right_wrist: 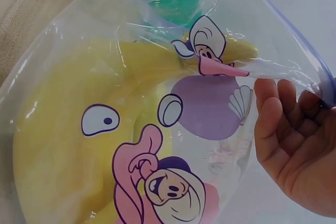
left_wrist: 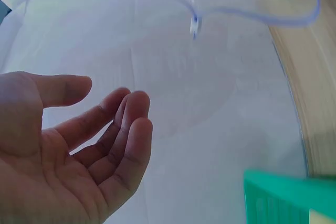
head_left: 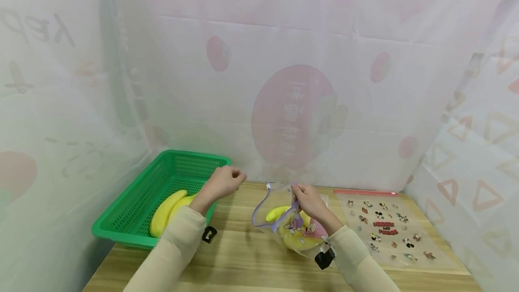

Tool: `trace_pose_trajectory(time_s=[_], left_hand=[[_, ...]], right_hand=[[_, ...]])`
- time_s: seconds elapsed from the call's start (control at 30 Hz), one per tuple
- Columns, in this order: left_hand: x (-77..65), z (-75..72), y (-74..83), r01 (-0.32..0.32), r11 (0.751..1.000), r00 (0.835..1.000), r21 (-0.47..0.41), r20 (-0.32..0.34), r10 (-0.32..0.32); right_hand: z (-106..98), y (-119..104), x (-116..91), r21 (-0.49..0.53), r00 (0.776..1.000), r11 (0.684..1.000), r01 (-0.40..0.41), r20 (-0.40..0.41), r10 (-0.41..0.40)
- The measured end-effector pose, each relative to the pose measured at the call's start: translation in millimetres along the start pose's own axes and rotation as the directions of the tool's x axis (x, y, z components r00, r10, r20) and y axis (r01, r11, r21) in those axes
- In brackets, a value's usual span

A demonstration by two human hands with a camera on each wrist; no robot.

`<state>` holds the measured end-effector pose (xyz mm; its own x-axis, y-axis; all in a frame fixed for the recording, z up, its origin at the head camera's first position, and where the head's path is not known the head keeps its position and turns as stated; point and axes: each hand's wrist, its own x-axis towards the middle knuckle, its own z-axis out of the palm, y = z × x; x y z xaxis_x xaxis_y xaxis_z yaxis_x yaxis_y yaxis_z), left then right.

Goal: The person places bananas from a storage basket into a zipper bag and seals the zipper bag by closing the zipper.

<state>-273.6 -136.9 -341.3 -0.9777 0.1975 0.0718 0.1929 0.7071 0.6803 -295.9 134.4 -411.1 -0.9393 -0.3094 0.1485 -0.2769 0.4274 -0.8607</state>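
Observation:
My right hand (head_left: 310,203) grips the purple rim of a clear zip bag (right_wrist: 205,103) printed with pink cartoon figures. The bag's mouth gapes toward the left, its white slider (left_wrist: 195,25) at the far end of the rim. Inside lie yellow bananas (right_wrist: 58,140), seen through the plastic. In the air between the bag and the green basket (head_left: 121,237) is my left hand (head_left: 224,181), its fingers loosely bent and holding nothing (left_wrist: 89,145). More bananas (head_left: 167,211) lie in the basket, partly hidden behind my left forearm.
A flat clear bag (head_left: 389,238) with small cartoon prints and a red zip strip lies at the right on the wooden table (head_left: 239,256). Printed cloth walls (head_left: 182,80) close off the back and both sides. Black straps sit on both wrists.

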Motion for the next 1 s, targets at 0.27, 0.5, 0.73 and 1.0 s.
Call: trace_pose_trajectory(time_s=[0.27, 0.5, 0.73, 1.0], left_hand=[[15.1, -29.1, -33.6, 0.11, 0.988, 0.987, 0.109, 0.105, -0.121], [22.2, -36.5, -60.2, 0.195, 0.958, 0.965, 0.212, 0.134, -0.226], [25.6, -39.2, -80.1, 0.282, 0.923, 0.931, 0.262, 0.16, -0.329], [21.3, -31.3, -99.2, 0.24, 0.905, 0.916, 0.35, 0.227, -0.33]], right_hand=[[0.1, 0.5, -1.0, -0.011, 1.0, 1.0, -0.01, 0.006, 0.01], [0.6, -1.0, -3.0, -0.014, 1.0, 1.0, -0.009, 0.016, 0.01], [-3.8, -41.3, -21.8, 0.004, 0.998, 1.0, -0.007, 0.061, 0.006], [-2.8, -20.6, -15.5, 0.003, 0.997, 1.0, 0.024, 0.07, -0.024]])
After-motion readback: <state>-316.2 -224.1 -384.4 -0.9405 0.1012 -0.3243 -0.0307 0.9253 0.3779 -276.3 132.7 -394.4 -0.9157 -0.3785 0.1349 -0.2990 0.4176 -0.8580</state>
